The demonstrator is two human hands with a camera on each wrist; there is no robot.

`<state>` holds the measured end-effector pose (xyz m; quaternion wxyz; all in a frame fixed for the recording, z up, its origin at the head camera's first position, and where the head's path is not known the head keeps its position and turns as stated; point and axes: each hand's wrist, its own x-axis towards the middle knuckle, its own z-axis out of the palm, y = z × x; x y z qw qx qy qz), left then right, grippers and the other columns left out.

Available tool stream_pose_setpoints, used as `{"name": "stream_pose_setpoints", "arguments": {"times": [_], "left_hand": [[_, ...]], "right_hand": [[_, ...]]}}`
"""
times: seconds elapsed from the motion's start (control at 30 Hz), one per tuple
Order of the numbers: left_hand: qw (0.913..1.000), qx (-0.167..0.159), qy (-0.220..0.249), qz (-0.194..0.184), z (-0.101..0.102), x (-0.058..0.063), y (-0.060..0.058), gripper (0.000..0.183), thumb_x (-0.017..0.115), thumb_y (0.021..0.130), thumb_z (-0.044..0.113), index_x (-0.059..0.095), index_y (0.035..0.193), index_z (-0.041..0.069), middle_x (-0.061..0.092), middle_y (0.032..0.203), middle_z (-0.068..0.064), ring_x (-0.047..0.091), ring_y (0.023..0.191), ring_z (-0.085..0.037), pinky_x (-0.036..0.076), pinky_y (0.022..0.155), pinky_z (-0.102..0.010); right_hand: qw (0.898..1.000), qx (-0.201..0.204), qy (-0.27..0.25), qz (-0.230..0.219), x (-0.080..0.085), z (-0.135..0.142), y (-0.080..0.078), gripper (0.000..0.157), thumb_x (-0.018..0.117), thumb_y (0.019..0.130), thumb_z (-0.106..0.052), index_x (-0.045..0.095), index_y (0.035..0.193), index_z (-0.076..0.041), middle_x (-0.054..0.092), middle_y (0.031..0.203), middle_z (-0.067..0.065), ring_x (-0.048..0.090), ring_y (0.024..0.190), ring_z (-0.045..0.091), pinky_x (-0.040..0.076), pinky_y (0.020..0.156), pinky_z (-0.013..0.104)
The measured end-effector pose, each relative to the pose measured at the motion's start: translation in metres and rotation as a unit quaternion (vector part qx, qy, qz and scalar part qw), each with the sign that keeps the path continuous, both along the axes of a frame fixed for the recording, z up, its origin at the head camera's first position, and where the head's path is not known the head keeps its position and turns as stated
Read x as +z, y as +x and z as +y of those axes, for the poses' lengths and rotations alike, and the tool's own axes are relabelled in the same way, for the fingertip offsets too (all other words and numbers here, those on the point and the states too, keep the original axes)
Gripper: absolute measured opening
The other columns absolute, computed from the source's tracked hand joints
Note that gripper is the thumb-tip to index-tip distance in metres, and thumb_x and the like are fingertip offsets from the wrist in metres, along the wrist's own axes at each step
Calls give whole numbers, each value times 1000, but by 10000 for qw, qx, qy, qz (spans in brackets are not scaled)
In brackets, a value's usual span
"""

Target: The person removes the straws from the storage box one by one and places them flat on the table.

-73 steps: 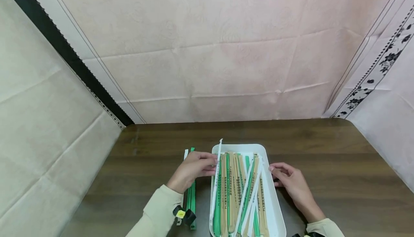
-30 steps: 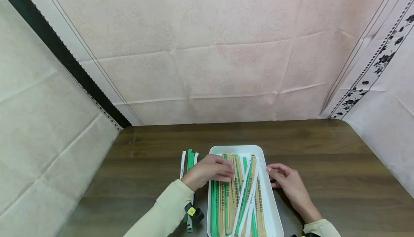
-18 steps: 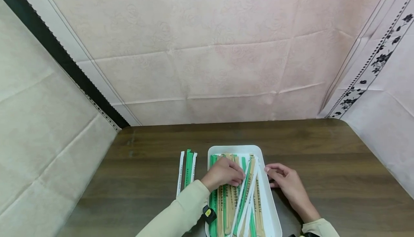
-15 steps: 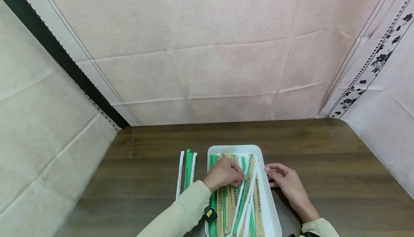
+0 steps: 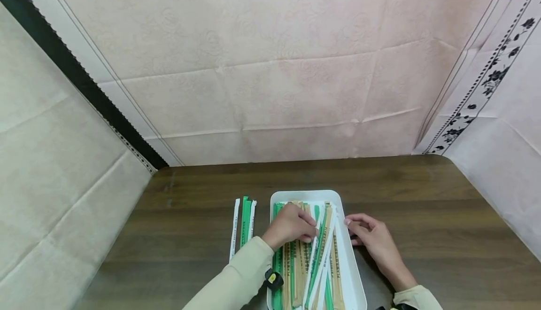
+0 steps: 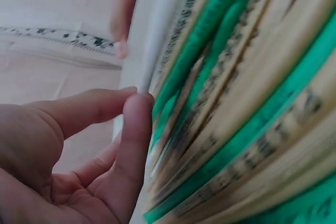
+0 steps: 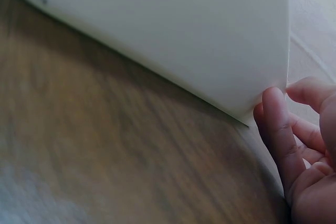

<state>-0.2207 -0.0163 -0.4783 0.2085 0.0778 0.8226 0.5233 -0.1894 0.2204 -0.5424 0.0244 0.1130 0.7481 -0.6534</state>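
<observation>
A white plastic tray (image 5: 359, 282) holds several long, flat paper-wrapped sticks in green, tan and white, with dark printing. Over the tray's middle, my left hand (image 5: 291, 225) pinches a white wrapped stick (image 5: 311, 263) between thumb and index finger. In the left wrist view that white stick (image 6: 160, 30) runs up from the fingertips, beside the green and tan ones. My right hand (image 5: 374, 237) is at the tray's right side. The right wrist view has its thumb (image 7: 274, 108) on the outer wall and its index finger at the rim, gripping the tray edge.
Left of the tray, a white stick (image 5: 235, 228), green sticks (image 5: 245, 220) and another white stick (image 5: 252, 218) lie side by side on the wooden table (image 5: 203, 235). My left sleeve (image 5: 236, 277) covers their near ends. Pale cloth walls (image 5: 253, 89) enclose the table.
The white stick held at the tray's left edge now lies to the right of the green ones on the table. My left hand has moved right and pinches another white stick. The right hand stays put.
</observation>
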Motion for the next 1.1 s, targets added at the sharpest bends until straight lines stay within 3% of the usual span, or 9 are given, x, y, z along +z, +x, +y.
{"name": "stream_pose_setpoints", "arguments": {"times": [0.3, 0.6, 0.8, 1.1], "left_hand": [[9956, 321, 855, -226, -34, 19, -9, 18, 82, 91, 10, 77, 105, 0, 78, 92, -9, 74, 75, -15, 64, 79, -39], [9908, 704, 1153, -12, -86, 37, -9, 25, 80, 94, 9, 74, 113, -4, 77, 99, -14, 75, 82, -19, 64, 83, -41], [9894, 1054, 994, -55, -117, 29, -10, 26, 79, 95, 11, 74, 115, -3, 76, 97, -15, 75, 84, -23, 64, 81, -39], [9827, 1761, 578, -55, -156, 2, -9, 19, 78, 94, 5, 75, 111, -4, 75, 96, -15, 72, 79, -21, 64, 74, -33]], "right_hand": [[10000, 18, -6, 8, 0, 1, 0, 37, 72, 103, -20, 67, 129, 6, 74, 103, 10, 68, 87, 14, 62, 72, 31], [9999, 79, 62, -44, -1, 1, 0, 37, 70, 104, -22, 67, 129, 5, 75, 103, 8, 68, 88, 14, 62, 73, 31], [9999, 58, 83, 20, 1, 2, 0, 39, 70, 104, -21, 66, 130, 7, 74, 101, 8, 67, 87, 13, 62, 73, 31], [10000, 62, 49, 33, 1, 0, 1, 39, 70, 104, -22, 66, 130, 7, 75, 100, 8, 68, 86, 12, 62, 73, 30]]}}
